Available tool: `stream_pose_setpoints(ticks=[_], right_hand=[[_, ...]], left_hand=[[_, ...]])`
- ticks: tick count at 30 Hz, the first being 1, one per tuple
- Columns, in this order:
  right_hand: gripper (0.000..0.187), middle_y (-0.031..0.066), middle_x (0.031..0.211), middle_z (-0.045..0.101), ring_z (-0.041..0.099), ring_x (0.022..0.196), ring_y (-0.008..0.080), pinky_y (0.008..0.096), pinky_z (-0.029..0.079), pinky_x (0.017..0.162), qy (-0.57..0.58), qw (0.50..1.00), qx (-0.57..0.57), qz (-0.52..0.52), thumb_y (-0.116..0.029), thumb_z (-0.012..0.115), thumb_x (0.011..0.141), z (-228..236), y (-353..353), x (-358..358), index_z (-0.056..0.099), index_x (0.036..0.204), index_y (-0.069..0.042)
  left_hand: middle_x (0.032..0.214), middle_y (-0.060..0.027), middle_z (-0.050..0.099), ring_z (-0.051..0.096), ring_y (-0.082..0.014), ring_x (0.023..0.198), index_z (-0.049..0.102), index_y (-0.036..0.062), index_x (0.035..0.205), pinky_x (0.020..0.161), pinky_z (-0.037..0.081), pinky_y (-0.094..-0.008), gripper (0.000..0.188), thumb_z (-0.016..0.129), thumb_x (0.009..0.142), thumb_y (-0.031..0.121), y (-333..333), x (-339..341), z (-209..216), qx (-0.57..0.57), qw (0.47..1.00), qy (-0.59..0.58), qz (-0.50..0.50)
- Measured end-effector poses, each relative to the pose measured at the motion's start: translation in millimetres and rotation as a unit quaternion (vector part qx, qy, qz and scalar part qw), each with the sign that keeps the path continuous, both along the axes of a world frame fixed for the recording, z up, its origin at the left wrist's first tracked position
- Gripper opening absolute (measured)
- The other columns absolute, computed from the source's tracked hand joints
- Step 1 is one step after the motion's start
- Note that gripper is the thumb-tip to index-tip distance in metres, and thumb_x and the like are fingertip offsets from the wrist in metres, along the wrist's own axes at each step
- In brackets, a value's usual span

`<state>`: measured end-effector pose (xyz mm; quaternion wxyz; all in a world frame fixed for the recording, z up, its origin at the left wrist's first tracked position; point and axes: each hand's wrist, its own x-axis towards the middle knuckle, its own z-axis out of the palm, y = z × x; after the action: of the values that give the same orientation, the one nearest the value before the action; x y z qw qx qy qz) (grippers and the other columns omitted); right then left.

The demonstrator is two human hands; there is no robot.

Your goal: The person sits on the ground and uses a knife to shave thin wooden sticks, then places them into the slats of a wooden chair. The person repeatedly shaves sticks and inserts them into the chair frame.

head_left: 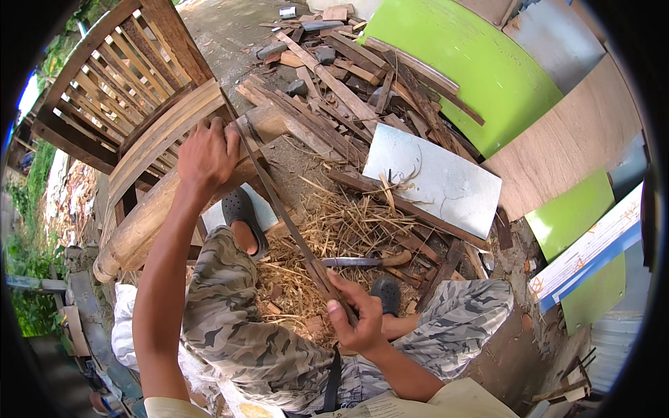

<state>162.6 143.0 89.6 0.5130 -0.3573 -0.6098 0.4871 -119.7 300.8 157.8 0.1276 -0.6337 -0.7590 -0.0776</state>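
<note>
A long, thin brown strip (282, 212), which looks like wood or bamboo, slants from the bench down toward my lap. My right hand (359, 317) is closed around its lower end, the thumb lying along it. Near the upper end my left hand (208, 155) is closed against the strip, fingers bent; its grip is partly hidden. Beneath that hand lies a thick round pole (157, 209), along the front of a slatted wooden bench (115, 73). A knife (369, 262) with a curved wooden handle rests on the shavings (341, 223) between my feet.
Scrap timber (352, 76) is heaped ahead. A pale metal sheet (432, 177) lies on boards to the right, with a green panel (481, 63) and a plywood sheet (571, 132) beyond. My camouflage-trousered legs (258, 320) flank the shavings; a white sack (125, 324) sits at left.
</note>
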Motion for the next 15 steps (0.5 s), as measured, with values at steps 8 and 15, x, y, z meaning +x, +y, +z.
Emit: stream_pose_setpoints(ticks=[8,15], right_hand=[[0.038,0.0139,0.077,0.069,0.063,0.06,0.0092,0.0247,0.048,0.054,0.075,0.997,0.004,-0.008,-0.01,0.06,0.092,18.8,70.9,-56.4,0.059,0.128,0.001],[0.04,0.0171,0.11,0.07,0.06,0.069,0.0038,0.0206,0.047,0.059,0.012,1.0,-0.016,0.011,-0.009,0.057,0.095,2.2,4.0,-6.1,0.054,0.131,0.008]], left_hand=[[0.104,-0.0262,0.063,0.061,-0.0429,0.101,0.061,-0.0021,0.105,0.088,0.049,-0.0499,0.046,0.038,0.099,0.037,5.4,6.1,0.9,0.009,1.0,-0.021,-0.018],[0.103,-0.0274,0.063,0.062,-0.0427,0.102,0.061,-0.0014,0.105,0.088,0.049,-0.0502,0.046,0.038,0.1,0.038,0.4,1.3,2.3,-0.005,1.0,-0.014,-0.001]])
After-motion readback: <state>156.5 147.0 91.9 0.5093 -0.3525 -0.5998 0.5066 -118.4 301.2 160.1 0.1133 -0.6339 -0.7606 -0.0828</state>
